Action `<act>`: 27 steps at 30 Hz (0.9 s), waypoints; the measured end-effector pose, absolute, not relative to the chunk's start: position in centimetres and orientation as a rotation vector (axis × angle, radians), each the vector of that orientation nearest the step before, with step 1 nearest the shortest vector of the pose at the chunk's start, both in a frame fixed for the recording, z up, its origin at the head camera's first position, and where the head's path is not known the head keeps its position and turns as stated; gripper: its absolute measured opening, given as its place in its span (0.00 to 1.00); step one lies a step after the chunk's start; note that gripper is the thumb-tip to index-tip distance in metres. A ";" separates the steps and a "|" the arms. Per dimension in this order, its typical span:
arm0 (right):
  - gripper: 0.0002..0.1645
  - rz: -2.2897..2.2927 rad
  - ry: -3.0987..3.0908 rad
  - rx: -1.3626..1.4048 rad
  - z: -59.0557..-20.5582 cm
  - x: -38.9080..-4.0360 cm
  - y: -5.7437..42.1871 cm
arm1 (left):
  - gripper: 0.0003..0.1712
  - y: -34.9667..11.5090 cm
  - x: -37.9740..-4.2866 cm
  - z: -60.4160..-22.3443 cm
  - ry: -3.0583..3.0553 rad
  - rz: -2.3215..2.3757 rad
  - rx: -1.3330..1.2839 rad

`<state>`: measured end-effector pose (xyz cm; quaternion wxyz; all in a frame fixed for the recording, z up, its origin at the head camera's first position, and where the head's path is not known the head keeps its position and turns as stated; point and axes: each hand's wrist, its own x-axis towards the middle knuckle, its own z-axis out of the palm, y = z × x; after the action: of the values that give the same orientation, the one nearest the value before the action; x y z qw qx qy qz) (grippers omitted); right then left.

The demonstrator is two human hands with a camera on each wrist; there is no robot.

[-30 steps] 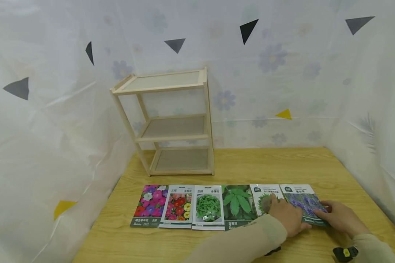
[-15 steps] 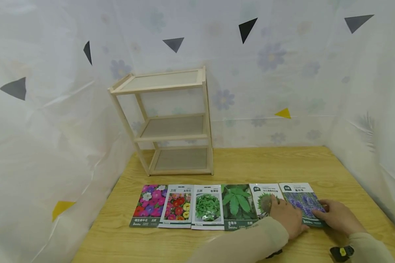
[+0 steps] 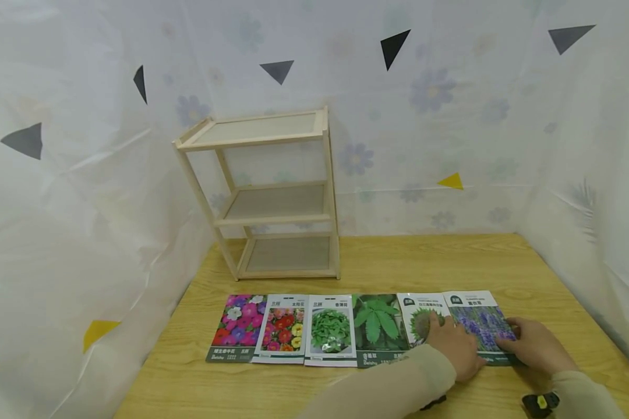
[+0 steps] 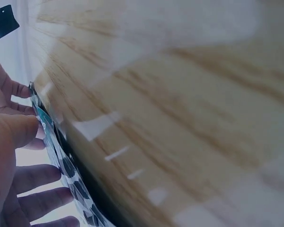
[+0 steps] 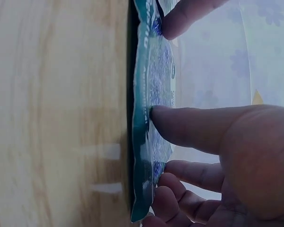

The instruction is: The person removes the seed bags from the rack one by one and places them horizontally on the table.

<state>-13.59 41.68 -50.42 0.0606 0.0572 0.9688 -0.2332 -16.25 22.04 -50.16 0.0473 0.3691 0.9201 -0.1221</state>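
In the head view, a lavender seed packet (image 3: 474, 320) lies at the right end of a row of seed packets. My right hand (image 3: 539, 347) holds its right edge, thumb on the printed face and fingers curled at the side. The right wrist view shows that thumb (image 5: 189, 125) against the packet's teal lower border (image 5: 141, 118). My left hand (image 3: 455, 348) rests across the white packet with a spiky green plant (image 3: 418, 323) and touches the lavender packet's left side. Its fingers (image 4: 42, 201) are spread over the packets in the left wrist view.
Further left in the row lie the leafy green packet (image 3: 378, 329), a white herb packet (image 3: 331, 331), a red-and-yellow flower packet (image 3: 282, 331) and a pink-purple flower packet (image 3: 238, 326). Behind them stands a three-tier wooden shelf (image 3: 278, 220) on the wooden table (image 3: 424, 262).
The lavender packet has shifted slightly left, closer against the white packet, and its lower edge has come a little toward me. My right hand has moved left with it; the left hand stays nearly in place.
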 end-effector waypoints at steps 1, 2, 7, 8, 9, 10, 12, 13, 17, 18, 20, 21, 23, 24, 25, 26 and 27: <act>0.54 -0.707 2.921 0.183 -50.4 -13.6 41.7 | 0.29 22.0 -16.3 -50.2 2.803 -0.372 1.126; 0.55 -0.709 2.912 0.188 -50.4 -13.6 41.7 | 0.29 21.9 -16.3 -50.1 2.799 -0.376 1.127; 0.56 -0.702 2.906 0.199 -50.3 -13.6 41.6 | 0.28 21.8 -16.4 -50.1 2.792 -0.377 1.138; 0.56 -0.701 2.908 0.198 -50.3 -13.6 41.6 | 0.28 21.7 -16.3 -50.0 2.795 -0.372 1.142; 0.56 -0.699 2.911 0.198 -50.2 -13.5 41.6 | 0.28 21.7 -16.3 -50.0 2.796 -0.370 1.143; 0.56 -0.700 2.912 0.197 -50.2 -13.5 41.6 | 0.28 21.6 -16.3 -50.0 2.796 -0.370 1.141; 0.56 -0.707 2.913 0.194 -50.1 -13.4 41.6 | 0.28 21.5 -16.3 -50.0 2.800 -0.363 1.151; 0.56 -0.711 2.915 0.191 -50.1 -13.4 41.6 | 0.28 21.5 -16.3 -50.0 2.802 -0.360 1.155; 0.55 -0.727 2.920 0.167 -50.2 -13.4 41.6 | 0.30 21.4 -16.6 -50.5 2.829 -0.358 1.163; 0.55 -0.729 2.920 0.161 -50.2 -13.4 41.6 | 0.31 21.3 -16.7 -50.6 2.838 -0.352 1.159; 0.54 -0.727 2.920 0.161 -50.2 -13.4 41.6 | 0.31 21.0 -16.9 -50.7 2.861 -0.329 1.156; 0.54 -0.722 2.924 0.163 -50.2 -13.4 41.7 | 0.32 20.8 -17.1 -50.6 2.871 -0.310 1.156; 0.54 -0.714 2.927 0.174 -50.1 -13.3 41.7 | 0.31 20.0 -17.5 -50.2 2.889 -0.257 1.158; 0.54 -0.711 2.928 0.179 -50.0 -13.3 41.7 | 0.30 19.4 -17.7 -49.9 2.899 -0.219 1.162; 0.55 -0.706 2.929 0.186 -49.9 -13.2 41.8 | 0.30 18.8 -18.0 -49.5 2.913 -0.194 1.171; 0.55 -0.703 2.933 0.195 -49.8 -13.2 41.8 | 0.30 18.0 -18.3 -49.1 2.924 -0.171 1.179; 0.55 -0.699 2.941 0.205 -49.7 -13.1 41.8 | 0.30 17.3 -18.7 -48.8 2.939 -0.150 1.190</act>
<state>-13.09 41.85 -49.66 0.0558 0.0676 0.9691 -0.2305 -18.68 17.26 -48.79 -0.0163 0.3747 0.9258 -0.0473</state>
